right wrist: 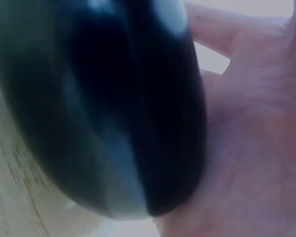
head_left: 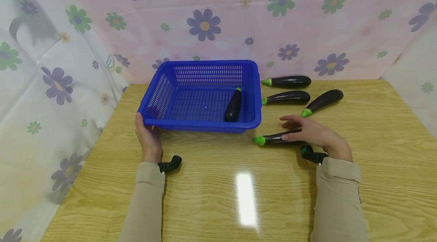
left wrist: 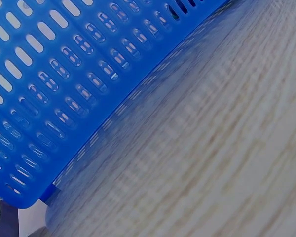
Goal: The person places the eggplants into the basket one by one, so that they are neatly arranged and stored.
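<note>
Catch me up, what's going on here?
A person's left hand holds the basket by its near left corner, and one eggplant lies inside. Their right hand is at a second eggplant on the table; whether it grips it yet is hard to tell. Three more eggplants lie farther back, right of the basket.
</note>
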A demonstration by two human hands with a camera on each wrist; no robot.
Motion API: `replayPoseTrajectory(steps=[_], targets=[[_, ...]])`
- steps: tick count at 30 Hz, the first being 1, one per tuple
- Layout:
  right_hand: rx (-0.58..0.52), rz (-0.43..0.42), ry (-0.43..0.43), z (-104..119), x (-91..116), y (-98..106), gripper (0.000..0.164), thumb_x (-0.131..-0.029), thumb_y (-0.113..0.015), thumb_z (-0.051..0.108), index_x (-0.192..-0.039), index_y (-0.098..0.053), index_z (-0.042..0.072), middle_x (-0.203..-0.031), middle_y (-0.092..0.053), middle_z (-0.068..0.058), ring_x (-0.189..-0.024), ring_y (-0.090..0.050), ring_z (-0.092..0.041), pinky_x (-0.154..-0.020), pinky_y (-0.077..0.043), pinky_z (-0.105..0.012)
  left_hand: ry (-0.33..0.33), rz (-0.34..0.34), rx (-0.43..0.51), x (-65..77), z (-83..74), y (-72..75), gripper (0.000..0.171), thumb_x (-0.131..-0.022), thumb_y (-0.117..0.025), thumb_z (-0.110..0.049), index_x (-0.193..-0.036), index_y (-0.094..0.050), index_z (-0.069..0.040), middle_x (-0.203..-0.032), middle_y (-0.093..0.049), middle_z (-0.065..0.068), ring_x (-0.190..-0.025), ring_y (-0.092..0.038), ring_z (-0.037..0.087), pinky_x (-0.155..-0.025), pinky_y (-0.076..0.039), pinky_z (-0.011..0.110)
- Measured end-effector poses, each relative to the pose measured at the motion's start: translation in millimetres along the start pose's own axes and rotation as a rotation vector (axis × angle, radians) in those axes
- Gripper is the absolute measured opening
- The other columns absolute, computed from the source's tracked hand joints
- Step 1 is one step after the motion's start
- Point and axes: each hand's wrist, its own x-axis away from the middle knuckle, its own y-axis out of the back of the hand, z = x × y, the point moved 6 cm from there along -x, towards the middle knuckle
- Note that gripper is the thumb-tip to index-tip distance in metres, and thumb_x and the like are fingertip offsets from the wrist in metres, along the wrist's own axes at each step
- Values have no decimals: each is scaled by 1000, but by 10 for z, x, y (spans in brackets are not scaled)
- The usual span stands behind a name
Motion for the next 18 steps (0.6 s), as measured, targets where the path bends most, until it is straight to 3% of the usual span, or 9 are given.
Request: replayPoseTrajectory(steps=[6,18], targets=[[23,0,-12,24,-3,0,74,-84,-64,40,-141,-32,6,-133,-46,-21,-122,-42,-37,-96,-38,-51,-9,9,-20,8,-4,5,48,-92,-41,-53,-127,-53,-23,-130,-52,4,-121,-45,19,-107,-28,40],[-22,-81,-52,-6,21,72,70,-85,-62,42,-139,-34,8,-139,-39,-20,-128,-35,-38,-99,-33,-53,0,14,-20,8,0,8,48,-92,-41,-53,-128,-52,-23,-132,-50,5,-122,-43,20,-107,-28,40]])
